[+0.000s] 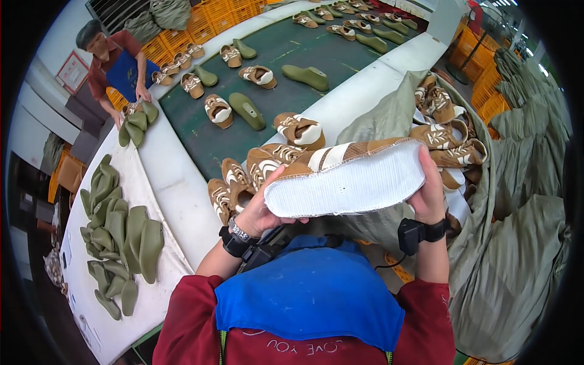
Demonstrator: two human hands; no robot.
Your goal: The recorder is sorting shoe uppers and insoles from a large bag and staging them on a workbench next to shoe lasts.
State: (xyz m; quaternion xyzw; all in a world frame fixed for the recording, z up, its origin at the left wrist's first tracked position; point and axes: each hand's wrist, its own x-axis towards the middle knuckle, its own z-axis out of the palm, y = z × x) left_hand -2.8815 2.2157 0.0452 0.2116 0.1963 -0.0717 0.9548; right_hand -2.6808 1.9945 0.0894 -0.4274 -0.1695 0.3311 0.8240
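Between both hands I hold a brown shoe upper (344, 182) with white stripes, tilted so its flat white ribbed underside faces me. My left hand (254, 210) is closed round its left end, the thumb on the near edge. At the right end my right hand (429, 190) grips the other edge, its fingers partly hidden. Just beyond the held upper, several brown laced shoe uppers (228, 185) crowd the near end of the belt. Another brown upper (299, 130) stands behind it with its opening showing.
A green conveyor belt (204, 143) carries uppers and green shoe lasts (246, 111). More lasts (115, 225) lie heaped on the white side table (152, 228). An open grey-green sack (380, 112) full of uppers stands at right. A co-worker (115, 61) handles lasts at far left.
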